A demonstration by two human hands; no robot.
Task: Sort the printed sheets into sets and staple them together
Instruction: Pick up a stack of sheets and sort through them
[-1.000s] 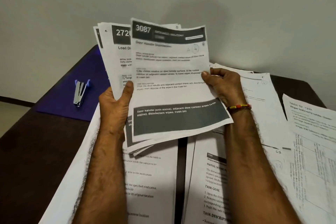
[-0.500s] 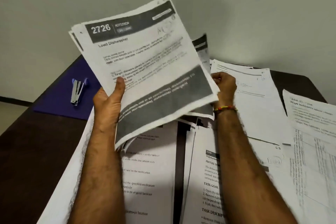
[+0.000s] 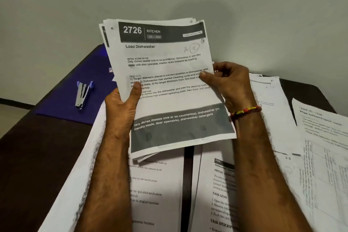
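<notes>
I hold a stack of printed sheets [image 3: 169, 81] upright above the table. Its top sheet reads "2726 KITCHEN, Load Dishwasher", with a handwritten "A 5". My left hand [image 3: 122, 105] grips the stack's left edge, thumb across the front. At the right edge my right hand [image 3: 229, 84] pinches the sheets, thumb on the front. A silver stapler with blue ends [image 3: 82, 94] lies on a purple folder [image 3: 62, 107] to the left, apart from both hands.
More printed sheets [image 3: 160, 184] lie spread over the dark table [image 3: 28, 156] under my arms, and others [image 3: 320, 147] overlap at the right. A plain grey wall stands behind the table.
The sheet headed 3087 was taken off the front by my right hand and went behind the stack. The 2726 sheet now faces me, and the stack has been squared upright again.
</notes>
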